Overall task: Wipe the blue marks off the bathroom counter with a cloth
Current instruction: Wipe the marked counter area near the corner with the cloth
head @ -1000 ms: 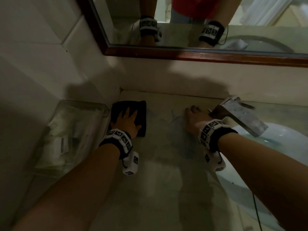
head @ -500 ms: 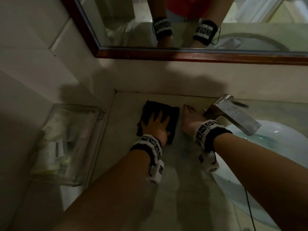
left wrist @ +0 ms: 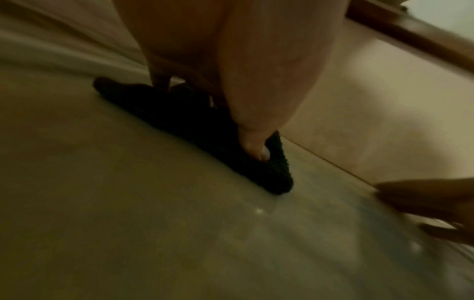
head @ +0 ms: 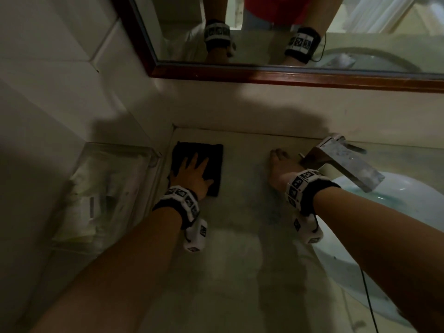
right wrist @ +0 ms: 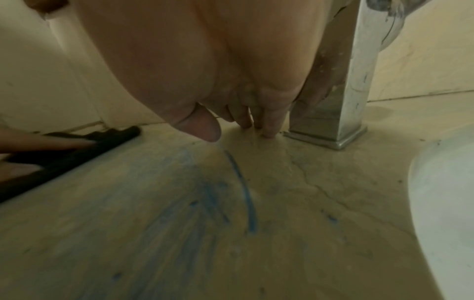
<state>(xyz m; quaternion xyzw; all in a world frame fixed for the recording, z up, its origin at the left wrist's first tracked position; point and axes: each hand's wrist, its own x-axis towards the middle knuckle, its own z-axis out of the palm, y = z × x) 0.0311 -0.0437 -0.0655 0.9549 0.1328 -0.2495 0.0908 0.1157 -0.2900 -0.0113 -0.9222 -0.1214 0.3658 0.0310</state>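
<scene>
At the far left of the head view a clear plastic box (head: 105, 188) holding pale packets sits against the tiled wall (head: 48, 68), just beside the left edge of the counter (head: 240, 272). Next to it, in the back left corner of the counter, lies the dark cloth (head: 211, 155), folded flat. The left hand (head: 192, 175) lies on top of it with fingers straight and spread, palm down, pressing the cloth to the surface. The left wrist view shows a fingertip (left wrist: 259, 150) bearing on the cloth (left wrist: 179, 113), though the picture is blurred.

Toward the middle of the frame, between the two hands, the blue marks (head: 274, 212) show only as a faint smear. From the right wrist view they are clearer: a curved blue line with smudged streaks (right wrist: 246, 194) on the counter below the palm.

Right of centre, the right hand (head: 281, 169) rests on the counter with fingers straight and close together, the fingertips (right wrist: 269, 130) touching the surface just beside the base of the metal tap (head: 346, 162). It holds nothing. At the lower right is the white basin (head: 408, 203). Along the top of the frame runs a mirror (head: 264, 44) in a wooden frame.
</scene>
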